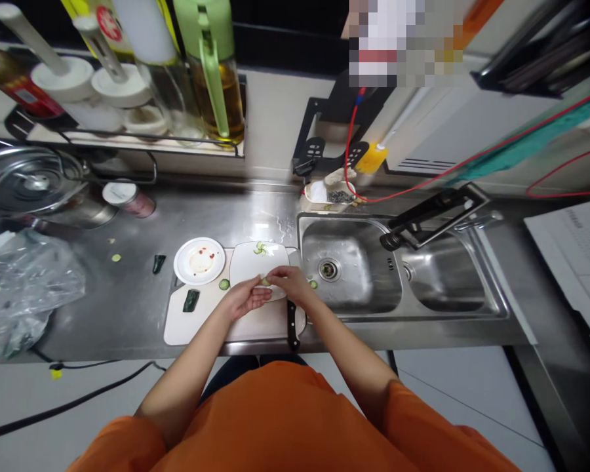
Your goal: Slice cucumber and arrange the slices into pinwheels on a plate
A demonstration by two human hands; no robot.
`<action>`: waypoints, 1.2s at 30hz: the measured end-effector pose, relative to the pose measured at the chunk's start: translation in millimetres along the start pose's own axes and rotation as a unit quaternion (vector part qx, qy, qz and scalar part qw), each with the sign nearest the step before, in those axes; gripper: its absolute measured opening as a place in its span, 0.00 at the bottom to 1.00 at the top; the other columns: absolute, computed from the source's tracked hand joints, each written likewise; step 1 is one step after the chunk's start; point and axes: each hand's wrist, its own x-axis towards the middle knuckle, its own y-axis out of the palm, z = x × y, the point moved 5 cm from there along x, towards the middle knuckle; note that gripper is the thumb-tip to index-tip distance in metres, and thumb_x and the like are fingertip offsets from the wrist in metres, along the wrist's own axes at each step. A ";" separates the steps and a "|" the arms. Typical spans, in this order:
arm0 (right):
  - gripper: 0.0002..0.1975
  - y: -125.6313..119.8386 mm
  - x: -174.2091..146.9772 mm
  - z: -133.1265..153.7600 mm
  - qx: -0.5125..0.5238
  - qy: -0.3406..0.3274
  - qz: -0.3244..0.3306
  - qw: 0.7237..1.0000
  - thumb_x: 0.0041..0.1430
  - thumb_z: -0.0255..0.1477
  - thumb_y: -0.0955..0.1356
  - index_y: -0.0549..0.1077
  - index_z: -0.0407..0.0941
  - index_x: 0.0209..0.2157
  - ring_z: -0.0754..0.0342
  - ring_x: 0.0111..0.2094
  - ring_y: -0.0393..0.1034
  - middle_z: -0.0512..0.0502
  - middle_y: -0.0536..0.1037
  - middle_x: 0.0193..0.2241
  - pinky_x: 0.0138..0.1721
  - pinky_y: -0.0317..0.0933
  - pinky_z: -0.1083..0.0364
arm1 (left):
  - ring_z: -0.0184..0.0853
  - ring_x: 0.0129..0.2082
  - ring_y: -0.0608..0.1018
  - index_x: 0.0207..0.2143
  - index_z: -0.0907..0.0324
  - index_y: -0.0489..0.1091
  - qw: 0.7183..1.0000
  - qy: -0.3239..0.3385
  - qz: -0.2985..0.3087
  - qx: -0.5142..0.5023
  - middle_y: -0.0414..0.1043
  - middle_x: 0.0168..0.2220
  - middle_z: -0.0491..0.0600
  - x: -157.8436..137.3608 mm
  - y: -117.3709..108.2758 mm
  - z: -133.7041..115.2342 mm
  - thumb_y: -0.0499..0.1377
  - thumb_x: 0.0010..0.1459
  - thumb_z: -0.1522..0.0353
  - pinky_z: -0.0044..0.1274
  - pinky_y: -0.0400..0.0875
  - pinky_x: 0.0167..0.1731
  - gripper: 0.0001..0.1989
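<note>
Over the near edge of a white square plate point(243, 259), my hands meet at a pale green cucumber slice point(265, 281). My left hand point(246, 299) is turned palm up, with the slice at its thumb and fingertips. The fingers of my right hand point(290, 280) pinch at the same slice from the other side. Several cucumber slices point(260, 248) lie fanned out at the plate's far side. Beneath is a white cutting board point(177, 328), with a dark green cucumber piece point(191, 301) and a loose round slice point(224, 284) on it. A black-handled knife point(293, 324) lies by my right wrist, its blade mostly hidden.
A round white plate point(187, 262) with red scraps overlaps the board's far left. Right of the board is a double steel sink point(351, 255) with a black faucet point(413, 226). Plastic bags point(29, 282), a pot point(34, 183) and a small can point(128, 198) stand left; bottles line the rack point(142, 141).
</note>
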 end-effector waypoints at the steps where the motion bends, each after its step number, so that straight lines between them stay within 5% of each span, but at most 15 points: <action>1: 0.11 -2.3 -0.1 -0.3 -0.003 0.000 0.005 1.000 0.45 0.35 0.69 0.76 0.42 0.27 0.57 0.30 0.68 0.50 0.76 0.26 0.35 0.60 0.58 | 0.29 0.26 0.77 0.32 0.66 0.70 1.000 -0.020 0.013 -0.012 0.75 0.28 0.55 1.1 4.4 2.1 0.54 0.59 0.60 0.18 0.71 0.24 0.16; 6: 0.11 -14.6 2.9 -6.9 -0.034 -0.006 0.019 0.999 0.45 0.35 0.69 0.77 0.42 0.27 0.56 0.30 0.68 0.49 0.76 0.26 0.35 0.59 0.58 | 0.25 0.25 0.75 0.33 0.66 0.70 0.997 -0.012 0.056 -0.061 0.73 0.26 0.50 7.2 15.4 -0.4 0.57 0.56 0.72 0.14 0.69 0.23 0.04; 9: 0.11 -21.7 6.8 -12.1 -0.046 -0.005 0.015 0.999 0.46 0.34 0.68 0.77 0.41 0.28 0.57 0.29 0.67 0.49 0.76 0.25 0.33 0.59 0.59 | 0.23 0.23 0.74 0.35 0.65 0.71 0.996 0.016 0.063 -0.059 0.71 0.23 0.47 11.4 16.3 -4.9 0.61 0.52 0.75 0.13 0.68 0.23 0.06; 18: 0.07 -41.8 27.9 -7.3 -0.221 -0.027 -0.002 0.975 0.48 0.26 0.67 0.78 0.41 0.28 0.58 0.28 0.66 0.50 0.76 0.25 0.31 0.57 0.60 | 0.28 0.22 0.75 0.30 0.64 0.70 0.983 0.136 -0.077 0.098 0.71 0.21 0.46 31.2 17.4 -22.1 0.65 0.43 0.71 0.17 0.66 0.23 0.10; 21: 0.07 -46.2 37.1 -4.1 -0.319 -0.027 -0.014 0.947 0.49 0.26 0.67 0.78 0.42 0.29 0.57 0.29 0.67 0.49 0.77 0.27 0.32 0.56 0.59 | 0.30 0.24 0.76 0.29 0.62 0.71 0.952 0.187 -0.113 0.216 0.72 0.20 0.45 35.2 23.4 -30.7 0.63 0.45 0.70 0.21 0.67 0.27 0.06; 28: 0.09 -47.4 44.2 6.0 -0.505 -0.028 -0.026 0.862 0.53 0.28 0.65 0.77 0.47 0.33 0.49 0.41 0.65 0.46 0.77 0.33 0.39 0.55 0.54 | 0.33 0.30 0.75 0.29 0.58 0.73 0.818 0.275 -0.206 0.462 0.75 0.26 0.46 37.6 35.6 -44.2 0.58 0.49 0.69 0.24 0.65 0.35 0.05; 36: 0.11 -37.1 45.6 1.8 -0.564 -0.035 0.009 0.825 0.58 0.28 0.62 0.77 0.47 0.35 0.45 0.46 0.61 0.42 0.77 0.36 0.42 0.53 0.50 | 0.36 0.31 0.75 0.31 0.58 0.73 0.769 0.285 -0.229 0.525 0.76 0.29 0.48 42.4 40.2 -39.1 0.55 0.51 0.70 0.24 0.64 0.34 0.07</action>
